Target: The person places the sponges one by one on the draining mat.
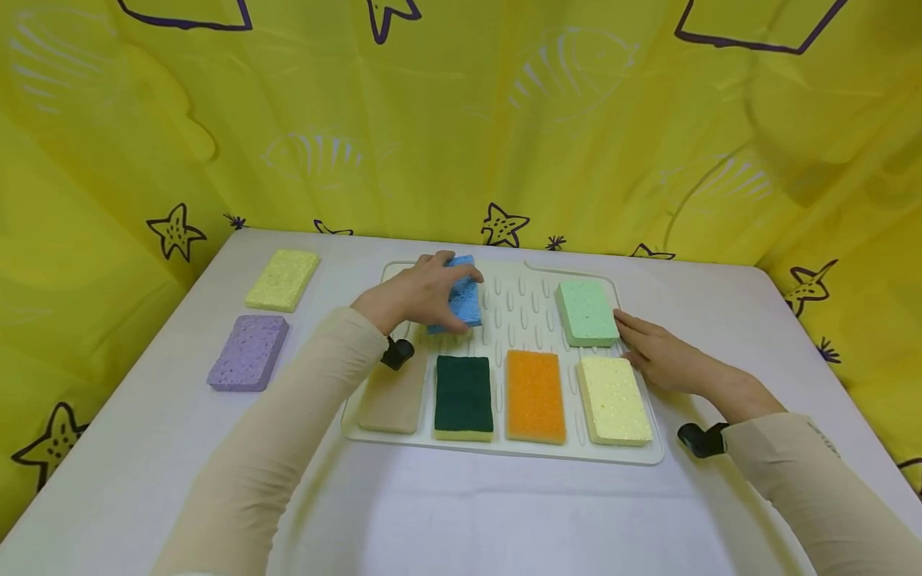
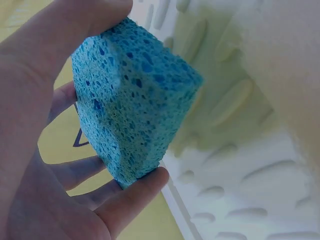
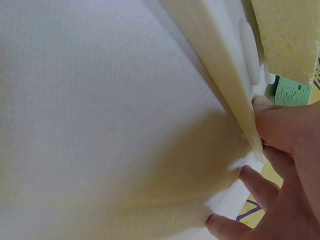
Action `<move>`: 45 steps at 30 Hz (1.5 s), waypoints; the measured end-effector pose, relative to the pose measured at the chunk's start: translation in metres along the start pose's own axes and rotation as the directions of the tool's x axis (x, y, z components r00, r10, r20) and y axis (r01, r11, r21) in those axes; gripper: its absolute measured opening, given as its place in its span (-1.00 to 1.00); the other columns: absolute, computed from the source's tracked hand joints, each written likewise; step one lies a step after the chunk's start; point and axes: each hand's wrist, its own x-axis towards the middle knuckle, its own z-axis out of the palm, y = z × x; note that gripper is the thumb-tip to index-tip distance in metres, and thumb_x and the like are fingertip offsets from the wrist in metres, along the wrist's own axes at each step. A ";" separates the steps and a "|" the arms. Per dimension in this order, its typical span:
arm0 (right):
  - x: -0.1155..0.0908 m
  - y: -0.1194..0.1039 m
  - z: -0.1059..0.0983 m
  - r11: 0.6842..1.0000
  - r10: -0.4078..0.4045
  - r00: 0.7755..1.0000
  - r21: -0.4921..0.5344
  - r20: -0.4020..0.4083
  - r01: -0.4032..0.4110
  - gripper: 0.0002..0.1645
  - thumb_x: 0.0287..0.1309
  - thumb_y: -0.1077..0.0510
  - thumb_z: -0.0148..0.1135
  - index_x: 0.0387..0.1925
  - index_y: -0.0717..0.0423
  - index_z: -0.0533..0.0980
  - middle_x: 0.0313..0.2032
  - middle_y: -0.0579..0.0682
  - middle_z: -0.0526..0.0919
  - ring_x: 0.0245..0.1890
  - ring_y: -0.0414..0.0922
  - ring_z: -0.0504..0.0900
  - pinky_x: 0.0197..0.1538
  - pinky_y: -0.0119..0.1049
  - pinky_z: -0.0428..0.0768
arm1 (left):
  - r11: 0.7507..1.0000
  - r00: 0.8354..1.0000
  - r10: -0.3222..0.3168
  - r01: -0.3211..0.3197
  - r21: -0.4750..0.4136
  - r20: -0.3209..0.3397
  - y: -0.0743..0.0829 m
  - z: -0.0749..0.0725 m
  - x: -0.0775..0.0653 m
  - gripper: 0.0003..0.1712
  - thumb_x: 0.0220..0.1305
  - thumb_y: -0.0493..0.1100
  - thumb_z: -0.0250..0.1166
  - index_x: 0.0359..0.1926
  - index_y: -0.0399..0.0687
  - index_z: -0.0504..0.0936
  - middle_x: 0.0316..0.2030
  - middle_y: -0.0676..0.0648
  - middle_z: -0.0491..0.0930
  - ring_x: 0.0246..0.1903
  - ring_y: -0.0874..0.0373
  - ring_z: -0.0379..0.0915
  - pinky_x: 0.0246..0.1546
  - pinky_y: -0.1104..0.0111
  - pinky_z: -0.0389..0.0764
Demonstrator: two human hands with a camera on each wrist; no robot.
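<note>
Here, yellow fabric [image 1: 446,120] backs tray [image 1: 515,312] and white table [image 1: 504,516].

Lettering — no legible text, number or brand appears in any of the three views. A small greyish marking [image 1: 823,440] lies on the beige right sleeve [image 1: 807,484], near the cuff — too small and blurred to read.

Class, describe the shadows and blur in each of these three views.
Head: soft shadows on the white tablecloth; left wrist: tray partly shadowed, clear pores on the blue sponge, a pale shape at the right edge blurred; right wrist: a broad, soft-edged shadow beside the right hand.
</note>
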 end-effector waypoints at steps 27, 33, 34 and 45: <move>0.000 0.001 0.000 0.999 0.027 0.999 0.018 0.017 -0.027 -0.32 0.36 0.31 0.08 0.36 0.61 0.13 0.43 0.51 0.08 0.40 0.44 0.14 0.37 0.31 0.22 | 0.997 0.997 0.038 -0.043 0.071 0.071 0.043 0.007 0.031 -0.13 0.13 0.24 0.41 0.44 0.34 0.29 0.49 -0.20 0.06 0.38 -0.18 0.08 0.28 -0.07 0.43; 0.000 0.002 0.000 1.000 0.010 1.000 0.002 0.002 -0.010 -0.33 0.34 0.33 0.09 0.35 0.62 0.15 0.42 0.52 0.10 0.39 0.44 0.16 0.36 0.30 0.24 | 0.993 0.995 0.054 -0.062 0.104 0.080 0.056 0.009 0.039 -0.12 0.14 0.26 0.39 0.46 0.38 0.26 0.52 -0.17 0.00 0.44 -0.19 0.00 0.35 -0.06 0.36; 0.000 0.002 0.000 1.000 0.009 1.000 0.002 0.001 -0.009 -0.33 0.34 0.33 0.09 0.35 0.63 0.15 0.42 0.52 0.10 0.39 0.45 0.17 0.36 0.30 0.24 | 0.992 0.995 0.056 -0.064 0.105 0.080 0.058 0.010 0.041 -0.12 0.14 0.26 0.39 0.46 0.38 0.25 0.53 -0.17 -0.01 0.46 -0.19 -0.02 0.36 -0.06 0.34; 0.000 0.003 0.001 1.000 0.001 1.000 0.009 -0.005 -0.001 -0.33 0.33 0.34 0.09 0.35 0.63 0.14 0.41 0.53 0.10 0.38 0.45 0.17 0.36 0.31 0.25 | 0.992 0.994 0.057 -0.067 0.104 0.097 0.074 0.021 0.052 -0.11 0.15 0.23 0.40 0.47 0.39 0.24 0.57 -0.17 -0.12 0.53 -0.22 -0.18 0.41 -0.08 0.28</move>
